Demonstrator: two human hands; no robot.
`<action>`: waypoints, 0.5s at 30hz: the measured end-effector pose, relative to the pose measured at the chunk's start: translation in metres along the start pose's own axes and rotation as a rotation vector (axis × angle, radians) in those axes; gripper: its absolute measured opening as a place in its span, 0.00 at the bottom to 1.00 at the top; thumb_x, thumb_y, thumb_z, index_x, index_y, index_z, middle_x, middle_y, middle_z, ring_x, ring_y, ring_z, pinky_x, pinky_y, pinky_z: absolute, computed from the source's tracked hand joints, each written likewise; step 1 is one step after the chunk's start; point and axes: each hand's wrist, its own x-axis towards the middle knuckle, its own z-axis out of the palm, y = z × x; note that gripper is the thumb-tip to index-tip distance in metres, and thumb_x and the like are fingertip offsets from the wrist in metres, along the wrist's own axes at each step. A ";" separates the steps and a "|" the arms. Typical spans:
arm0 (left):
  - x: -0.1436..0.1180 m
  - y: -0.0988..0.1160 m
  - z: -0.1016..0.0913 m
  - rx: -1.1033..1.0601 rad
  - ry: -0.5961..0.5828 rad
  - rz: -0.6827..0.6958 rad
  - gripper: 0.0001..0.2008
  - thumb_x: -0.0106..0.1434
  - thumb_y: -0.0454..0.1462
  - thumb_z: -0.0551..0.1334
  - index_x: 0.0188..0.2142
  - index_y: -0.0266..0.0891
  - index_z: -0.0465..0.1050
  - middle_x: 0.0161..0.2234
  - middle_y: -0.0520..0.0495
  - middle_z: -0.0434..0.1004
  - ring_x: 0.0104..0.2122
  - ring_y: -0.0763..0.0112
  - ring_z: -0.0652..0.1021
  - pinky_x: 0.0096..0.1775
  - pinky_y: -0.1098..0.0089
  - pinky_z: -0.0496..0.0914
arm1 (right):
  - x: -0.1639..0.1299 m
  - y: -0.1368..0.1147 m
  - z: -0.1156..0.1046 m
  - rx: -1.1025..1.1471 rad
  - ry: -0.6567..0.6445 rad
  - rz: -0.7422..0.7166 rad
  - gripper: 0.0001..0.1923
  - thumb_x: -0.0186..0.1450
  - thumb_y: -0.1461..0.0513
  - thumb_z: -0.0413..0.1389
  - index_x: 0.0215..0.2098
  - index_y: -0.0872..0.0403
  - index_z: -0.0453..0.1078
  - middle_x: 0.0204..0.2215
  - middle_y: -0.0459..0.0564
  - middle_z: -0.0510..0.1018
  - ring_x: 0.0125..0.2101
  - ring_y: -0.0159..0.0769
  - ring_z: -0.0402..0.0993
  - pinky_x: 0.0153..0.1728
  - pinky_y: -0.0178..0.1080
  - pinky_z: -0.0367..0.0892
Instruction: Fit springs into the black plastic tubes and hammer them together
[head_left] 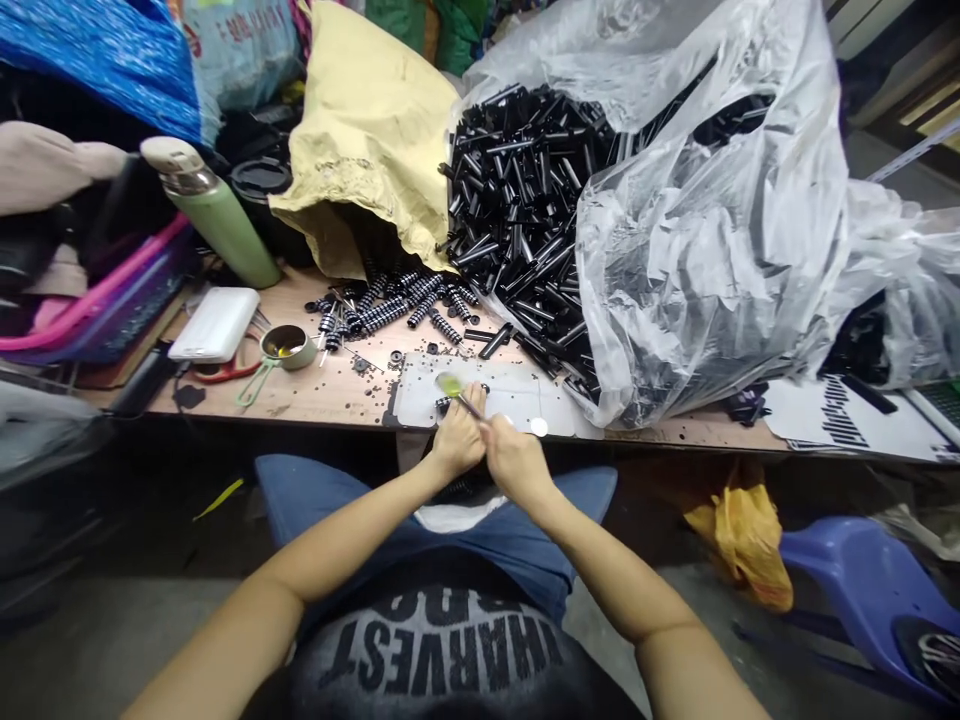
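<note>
My right hand (517, 460) is closed round the dark handle of a small tool with a blurred, yellow-green rounded head (450, 384); whether it is a brush or a spoon I cannot tell. The tool slants up and left across my left hand (460, 437). That hand is closed over a black ribbed rod (442, 403), mostly hidden by the fingers, at the white board (510, 385) on the table's front edge. Beyond the board lie loose black tubes (495, 341) and a heap of black-and-silver ribbed rods (397, 305).
A clear plastic bag (712, 240) spills many black tubes (525, 190). Left of it lies a yellow sack (367, 120). A small cup (291, 347), red-handled scissors (225, 372), a white power bank (215, 325) and a green bottle (225, 225) stand further left. Small black rings (360, 365) litter the tabletop.
</note>
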 end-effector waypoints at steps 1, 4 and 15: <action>0.002 -0.001 0.001 -0.004 -0.007 0.003 0.28 0.66 0.35 0.48 0.61 0.16 0.54 0.62 0.24 0.56 0.63 0.49 0.57 0.61 0.53 0.52 | 0.002 -0.003 0.004 -0.036 -0.062 -0.009 0.21 0.73 0.53 0.36 0.38 0.54 0.66 0.28 0.53 0.77 0.25 0.37 0.73 0.26 0.35 0.54; 0.013 -0.009 0.000 -0.032 -0.001 -0.008 0.28 0.65 0.35 0.48 0.62 0.19 0.54 0.59 0.24 0.60 0.61 0.49 0.61 0.59 0.50 0.55 | 0.007 0.001 0.008 -0.053 -0.089 0.018 0.21 0.73 0.54 0.35 0.38 0.54 0.65 0.27 0.51 0.78 0.26 0.37 0.74 0.26 0.35 0.53; 0.035 -0.026 -0.001 -0.031 0.018 -0.064 0.22 0.64 0.27 0.49 0.57 0.31 0.64 0.43 0.36 0.75 0.43 0.60 0.74 0.43 0.62 0.68 | 0.019 0.093 -0.007 -0.148 0.082 0.340 0.19 0.72 0.53 0.40 0.36 0.53 0.68 0.28 0.52 0.79 0.28 0.39 0.75 0.27 0.36 0.54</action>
